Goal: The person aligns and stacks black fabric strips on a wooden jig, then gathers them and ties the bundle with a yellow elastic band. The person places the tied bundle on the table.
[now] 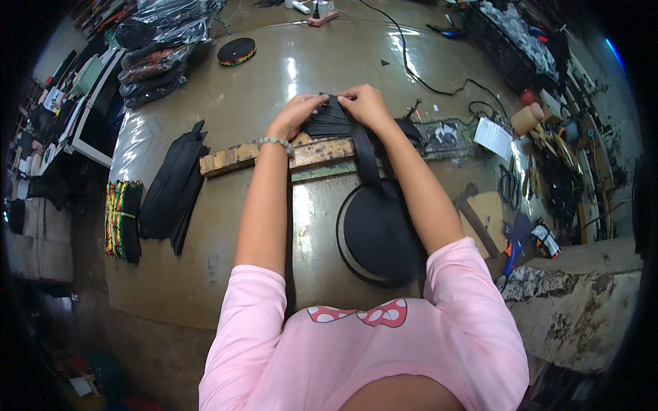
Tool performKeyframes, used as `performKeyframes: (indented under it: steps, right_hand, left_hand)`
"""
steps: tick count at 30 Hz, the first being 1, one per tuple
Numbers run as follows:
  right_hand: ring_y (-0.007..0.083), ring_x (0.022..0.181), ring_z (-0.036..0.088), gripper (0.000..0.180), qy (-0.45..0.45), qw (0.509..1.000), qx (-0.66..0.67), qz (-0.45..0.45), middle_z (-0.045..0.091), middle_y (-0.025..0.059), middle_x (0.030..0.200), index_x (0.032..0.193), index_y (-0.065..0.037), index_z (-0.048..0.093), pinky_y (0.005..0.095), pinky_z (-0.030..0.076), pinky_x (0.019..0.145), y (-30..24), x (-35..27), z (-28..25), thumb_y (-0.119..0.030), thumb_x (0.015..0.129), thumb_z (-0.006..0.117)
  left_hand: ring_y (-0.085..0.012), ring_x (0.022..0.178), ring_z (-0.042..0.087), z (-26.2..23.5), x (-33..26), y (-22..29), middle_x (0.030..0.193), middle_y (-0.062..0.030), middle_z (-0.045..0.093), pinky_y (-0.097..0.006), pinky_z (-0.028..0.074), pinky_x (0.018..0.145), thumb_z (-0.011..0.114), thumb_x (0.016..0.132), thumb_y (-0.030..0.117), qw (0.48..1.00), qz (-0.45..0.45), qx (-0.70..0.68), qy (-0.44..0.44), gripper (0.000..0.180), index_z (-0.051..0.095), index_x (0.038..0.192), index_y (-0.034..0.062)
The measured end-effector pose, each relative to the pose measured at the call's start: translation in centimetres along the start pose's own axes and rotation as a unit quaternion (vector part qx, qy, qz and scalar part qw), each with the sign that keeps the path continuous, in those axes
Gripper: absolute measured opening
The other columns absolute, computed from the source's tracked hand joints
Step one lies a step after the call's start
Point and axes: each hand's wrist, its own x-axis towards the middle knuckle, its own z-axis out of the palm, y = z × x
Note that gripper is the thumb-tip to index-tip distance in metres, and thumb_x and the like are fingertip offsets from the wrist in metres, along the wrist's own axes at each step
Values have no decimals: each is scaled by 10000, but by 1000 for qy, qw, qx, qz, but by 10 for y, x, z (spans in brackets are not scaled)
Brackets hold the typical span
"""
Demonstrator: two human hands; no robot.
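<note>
Your right grip (367, 106) pinches the black strap (366, 156) from its roll (379, 233); your left grip (295, 116) apparently pinches it too.

"What lies left of the long wooden bar (232, 158)?"
"The flat black strip bundle (171, 188), then the multicoloured striped bundle (123, 222)."
"And the round black strap roll (380, 236)?"
"On the bar's near side, left of the brown hammer (481, 225)."

Shirt (356, 342): light pink, with a wide rounded neckline (404, 376)
Sleeves (250, 305): the same pink, rather loose, with folds, leaving the forearms (263, 205) bare
Chest print (385, 314): a reddish-pink bow with white dots and dark outline
Bracelet (275, 141): round pale beads, on the left wrist (281, 130)
Hands: left hand (297, 114) and right hand (366, 105) both bare
</note>
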Motion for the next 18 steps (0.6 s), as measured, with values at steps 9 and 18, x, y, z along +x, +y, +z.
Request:
performKeyframes:
  steps: [9,18]
  right_hand:
    - [197,632,604,426,-113,991,-26,61,633,147,689,846,36,666,317,477,618,-27,-60,-129,-372,725,691]
    - [50,556,416,259,-32,940,174,291,531,-65,630,749,-81,648,211,324,528,86,-105,-159,-335,761,695]
  left_hand:
    - [-109,636,530,3,8,-3,739,-47,598,-233,434,580,650,805,190,999,-17,-36,36,233,618,861,-33]
    - [-112,653,522,3,8,-2,767,-49,597,-229,438,597,639,813,197,999,-23,17,45,235,617,856,-33]
